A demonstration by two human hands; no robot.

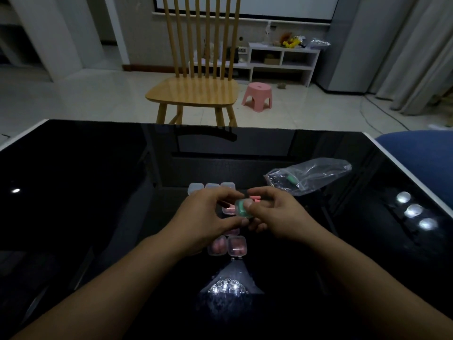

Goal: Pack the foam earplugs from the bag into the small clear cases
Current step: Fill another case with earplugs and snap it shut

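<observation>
Head view: both hands, left hand [208,217] and right hand [277,214], pinch one clear case [242,209] (green earplugs inside) just beside the bag [316,174].

- a wooden chair [196,89] with a tall slatted back stands beyond the black glossy table [85,192];
- a pink stool [257,94] sits on the pale floor beside it;
- a white shelf unit [282,60] stands against the far wall, yellow flowers [291,41] on top.

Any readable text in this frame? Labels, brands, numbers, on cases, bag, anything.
None readable.
Plastic bag: no print visible.
Clear cases, including the one held by the left hand and right hand: no labels visible.
Shelf items in the background: too small and blurred to tell.
</observation>
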